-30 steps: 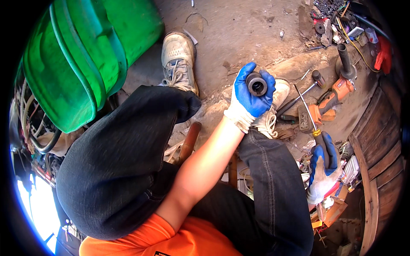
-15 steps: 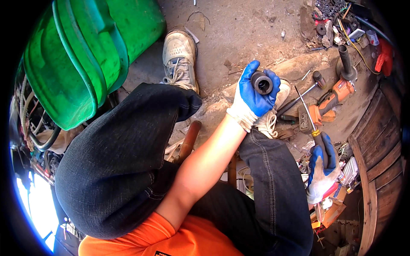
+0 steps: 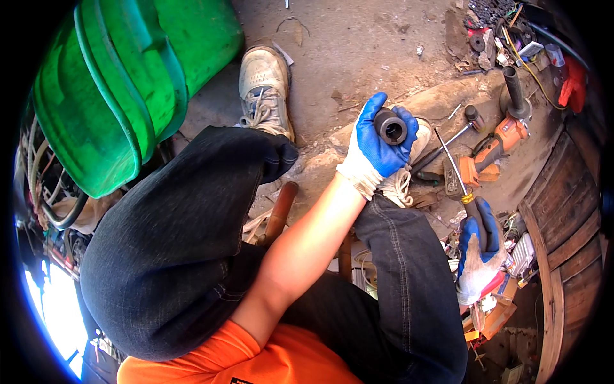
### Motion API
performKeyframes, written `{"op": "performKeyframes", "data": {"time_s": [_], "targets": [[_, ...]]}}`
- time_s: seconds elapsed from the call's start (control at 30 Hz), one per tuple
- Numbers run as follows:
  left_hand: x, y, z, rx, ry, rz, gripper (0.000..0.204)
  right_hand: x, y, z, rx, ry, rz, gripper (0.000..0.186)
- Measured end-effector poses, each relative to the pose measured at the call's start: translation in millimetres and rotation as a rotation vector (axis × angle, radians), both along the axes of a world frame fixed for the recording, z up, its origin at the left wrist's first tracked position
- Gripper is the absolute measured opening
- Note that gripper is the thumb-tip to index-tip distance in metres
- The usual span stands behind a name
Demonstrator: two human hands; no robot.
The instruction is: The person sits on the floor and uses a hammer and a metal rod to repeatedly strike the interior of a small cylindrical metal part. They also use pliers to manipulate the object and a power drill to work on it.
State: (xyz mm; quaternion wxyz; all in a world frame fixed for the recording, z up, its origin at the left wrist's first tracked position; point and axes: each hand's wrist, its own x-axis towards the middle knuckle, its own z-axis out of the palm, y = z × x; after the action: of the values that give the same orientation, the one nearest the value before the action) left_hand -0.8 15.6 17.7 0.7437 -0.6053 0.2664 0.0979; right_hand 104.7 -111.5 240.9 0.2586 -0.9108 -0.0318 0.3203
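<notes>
In the head view, my left hand [image 3: 377,141], gloved in blue and white, is closed around a short black hollow metal cylinder [image 3: 391,128], its open end facing up toward the camera. Lower right, my right hand [image 3: 481,249], similarly gloved, grips a screwdriver [image 3: 467,198] with a dark handle and yellow collar, its long shaft pointing up and away. Just beyond the shaft lie an orange and black angle grinder [image 3: 495,144], a hammer-like tool [image 3: 472,117] with a long handle, and an upright dark metal tube [image 3: 511,89].
A large green plastic tub [image 3: 121,83] stands at upper left, my shoe [image 3: 262,89] beside it. Hoses [image 3: 51,192] crowd the left side. Piled scrap [image 3: 499,38] and a red item [image 3: 571,89] are at upper right, weathered wooden boards [image 3: 563,230] along the right edge.
My left hand with the cylinder has shifted slightly rightward from a second ago. My right hand and the screwdriver have moved a little to the left in the picture.
</notes>
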Motion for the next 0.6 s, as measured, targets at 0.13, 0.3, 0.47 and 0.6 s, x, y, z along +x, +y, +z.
{"op": "performKeyframes", "data": {"time_s": [0.13,0.3,0.47,0.6], "targets": [[-0.2,0.6,0.2,-0.021,-0.017,0.005,0.028,-1.3,1.2,0.9,0.037,0.040,-0.092,0.040],[-0.3,-0.1,1.3,0.018,0.046,-0.029,0.028,-2.6,1.6,0.2,0.011,0.022,-0.030,0.040],[-3.6,-0.6,1.0,0.074,0.091,-0.066,0.025,-2.3,0.1,1.1,0.048,0.036,-0.068,0.040],[-13.1,3.4,6.0,0.236,0.282,-0.315,0.030,0.8,2.2,1.6,-0.037,0.037,0.038,0.040]]}}
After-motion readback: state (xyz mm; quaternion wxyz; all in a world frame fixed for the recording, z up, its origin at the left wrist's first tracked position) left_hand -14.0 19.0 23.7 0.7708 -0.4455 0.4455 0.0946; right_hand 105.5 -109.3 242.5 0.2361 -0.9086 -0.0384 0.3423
